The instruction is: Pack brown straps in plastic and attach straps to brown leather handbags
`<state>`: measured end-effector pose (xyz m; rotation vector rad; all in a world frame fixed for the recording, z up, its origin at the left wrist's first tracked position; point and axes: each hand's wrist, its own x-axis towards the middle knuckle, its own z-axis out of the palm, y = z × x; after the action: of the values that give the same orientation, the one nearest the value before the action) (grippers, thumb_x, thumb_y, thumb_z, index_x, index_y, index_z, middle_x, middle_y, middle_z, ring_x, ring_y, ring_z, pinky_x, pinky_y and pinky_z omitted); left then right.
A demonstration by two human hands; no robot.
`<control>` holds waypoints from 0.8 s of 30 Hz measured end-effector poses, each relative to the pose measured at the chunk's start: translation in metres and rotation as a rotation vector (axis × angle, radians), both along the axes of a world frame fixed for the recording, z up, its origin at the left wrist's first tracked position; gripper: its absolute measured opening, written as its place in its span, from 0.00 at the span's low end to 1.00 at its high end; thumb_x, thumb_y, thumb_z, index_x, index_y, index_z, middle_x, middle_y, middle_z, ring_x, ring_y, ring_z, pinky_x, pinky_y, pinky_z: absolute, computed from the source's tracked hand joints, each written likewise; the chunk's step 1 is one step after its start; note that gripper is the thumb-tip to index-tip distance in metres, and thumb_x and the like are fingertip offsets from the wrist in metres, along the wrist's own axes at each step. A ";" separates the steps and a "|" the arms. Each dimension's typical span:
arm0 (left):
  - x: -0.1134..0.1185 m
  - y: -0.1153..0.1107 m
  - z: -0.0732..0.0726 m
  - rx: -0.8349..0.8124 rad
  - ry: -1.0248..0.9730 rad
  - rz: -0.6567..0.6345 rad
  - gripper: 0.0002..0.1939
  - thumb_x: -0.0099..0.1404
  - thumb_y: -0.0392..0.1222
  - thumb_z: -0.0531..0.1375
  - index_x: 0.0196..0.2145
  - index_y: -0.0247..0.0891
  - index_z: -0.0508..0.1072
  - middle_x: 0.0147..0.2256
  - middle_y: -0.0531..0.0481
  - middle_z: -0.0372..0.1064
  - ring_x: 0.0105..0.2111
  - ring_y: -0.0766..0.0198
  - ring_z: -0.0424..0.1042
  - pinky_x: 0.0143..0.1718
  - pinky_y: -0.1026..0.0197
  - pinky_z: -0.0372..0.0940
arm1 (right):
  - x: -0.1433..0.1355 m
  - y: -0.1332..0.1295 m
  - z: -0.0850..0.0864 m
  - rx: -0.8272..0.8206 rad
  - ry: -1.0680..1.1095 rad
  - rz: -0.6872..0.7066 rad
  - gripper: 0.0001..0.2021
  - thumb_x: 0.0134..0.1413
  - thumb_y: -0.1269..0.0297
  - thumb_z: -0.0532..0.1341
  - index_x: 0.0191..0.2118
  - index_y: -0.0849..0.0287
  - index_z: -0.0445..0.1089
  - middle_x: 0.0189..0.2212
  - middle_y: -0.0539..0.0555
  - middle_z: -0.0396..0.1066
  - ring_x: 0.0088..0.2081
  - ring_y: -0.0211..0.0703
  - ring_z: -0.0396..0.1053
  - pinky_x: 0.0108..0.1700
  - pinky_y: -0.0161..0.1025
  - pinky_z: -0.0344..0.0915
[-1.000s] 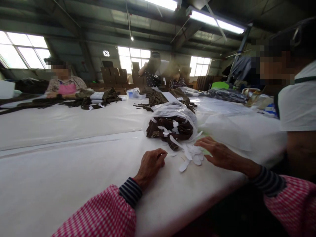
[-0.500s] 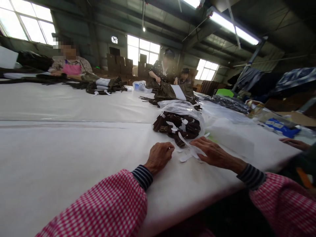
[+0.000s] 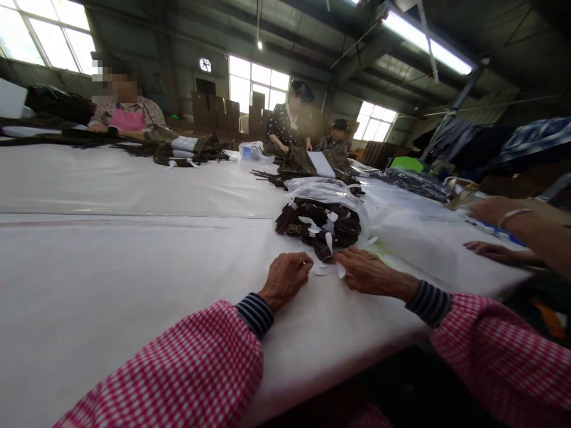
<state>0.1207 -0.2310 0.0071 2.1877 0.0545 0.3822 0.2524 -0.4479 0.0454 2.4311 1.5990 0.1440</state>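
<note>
Leftward swept my right hand, fingers half-bent over the white slips inside the near edge of the bench, left hand loosely curled, both grips impossible to tell, and light, floppy things these looked, best pinched by an end!

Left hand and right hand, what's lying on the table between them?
In the head view, white pieces lie between the left hand and right hand, with the dark bundle just beyond.

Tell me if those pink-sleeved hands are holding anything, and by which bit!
A white strip shows against the right hand; whether it's gripped, and where, can't be told. The left hand is curled; nothing shows in it.
</note>
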 end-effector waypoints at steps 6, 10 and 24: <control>-0.002 -0.001 0.001 0.016 -0.008 -0.002 0.11 0.68 0.39 0.56 0.35 0.40 0.80 0.23 0.53 0.74 0.26 0.63 0.72 0.33 0.62 0.60 | 0.002 0.008 -0.005 0.015 -0.199 0.020 0.12 0.55 0.79 0.55 0.41 0.59 0.71 0.38 0.58 0.73 0.42 0.51 0.67 0.41 0.43 0.57; -0.002 -0.001 0.001 0.008 -0.018 -0.010 0.11 0.68 0.40 0.56 0.35 0.41 0.80 0.24 0.54 0.75 0.27 0.63 0.73 0.34 0.62 0.60 | 0.005 0.011 -0.005 0.036 -0.240 0.026 0.10 0.57 0.78 0.58 0.40 0.58 0.72 0.39 0.58 0.73 0.43 0.52 0.66 0.40 0.44 0.56; 0.001 0.002 -0.004 -0.047 0.001 -0.006 0.12 0.67 0.40 0.56 0.35 0.40 0.80 0.23 0.54 0.75 0.27 0.62 0.74 0.35 0.62 0.62 | 0.047 -0.001 0.012 0.413 -0.001 -0.040 0.12 0.60 0.74 0.57 0.41 0.59 0.78 0.39 0.58 0.79 0.43 0.49 0.75 0.42 0.40 0.67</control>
<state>0.1219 -0.2292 0.0029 2.1413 0.0562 0.3730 0.2992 -0.4486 0.0571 2.7571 1.6533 0.5156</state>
